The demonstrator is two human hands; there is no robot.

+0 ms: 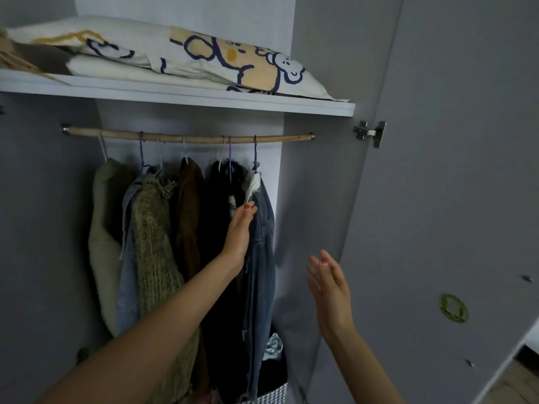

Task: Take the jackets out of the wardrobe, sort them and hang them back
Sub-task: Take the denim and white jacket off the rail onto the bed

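Several jackets hang on a wooden rail [186,138] inside the open wardrobe. From left: a cream jacket [103,234], a light denim one [127,258], a green knitted one [153,243], a brown one [188,214], a black one [217,205] and a dark blue denim jacket [264,252] at the right end. My left hand [240,231] reaches in with straight fingers and touches the gap between the black jacket and the dark denim one. My right hand [331,290] hovers open in the air to the right of the denim jacket, holding nothing.
A shelf [204,97] above the rail carries folded bedding with a cartoon print [221,59]. The wardrobe door [452,199] stands open on the right. A patterned basket [274,395] with cloth sits at the wardrobe bottom.
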